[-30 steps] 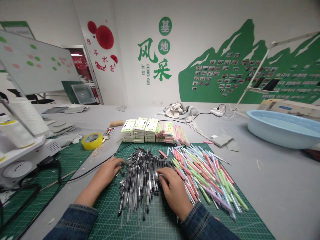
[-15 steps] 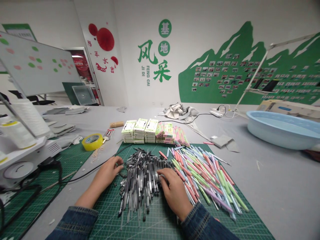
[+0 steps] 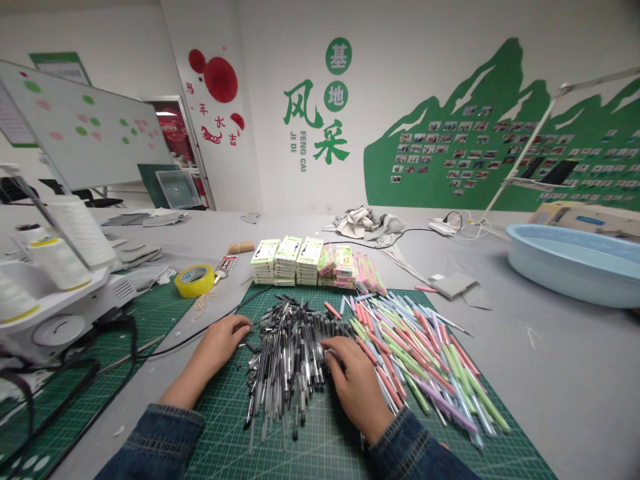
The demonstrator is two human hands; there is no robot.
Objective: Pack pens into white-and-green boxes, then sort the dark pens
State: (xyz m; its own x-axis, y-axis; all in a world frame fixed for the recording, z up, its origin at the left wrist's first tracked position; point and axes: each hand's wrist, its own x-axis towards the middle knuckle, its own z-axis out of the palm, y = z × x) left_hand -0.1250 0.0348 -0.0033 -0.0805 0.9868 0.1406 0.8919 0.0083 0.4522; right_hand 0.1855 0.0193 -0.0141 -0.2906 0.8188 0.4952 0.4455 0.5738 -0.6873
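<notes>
A heap of clear-barrelled pens with black caps and parts (image 3: 287, 363) lies on a green cutting mat (image 3: 225, 433). At the heap's left edge is my left hand (image 3: 220, 347), its fingers loosely bent and holding nothing visible. My right hand (image 3: 361, 387) rests against the right side of the same heap, fingers half curled; its fingertips are partly hidden among the pens. Just right of that hand spreads a pile of pastel pens (image 3: 425, 360) in pink, green, blue and purple.
Stacked small white boxes (image 3: 287, 257) and pink-green boxes (image 3: 345, 263) stand behind the heaps. Yellow tape (image 3: 195, 280) and a brush (image 3: 226, 268) lie left of them. A sewing machine (image 3: 65, 320) is at left, a blue basin (image 3: 575, 267) at right, cloth (image 3: 360, 222) behind.
The view has turned slightly left, so everything sits further right in the picture. Both hands stay beside the black pen heap, with hardly any movement against it.
</notes>
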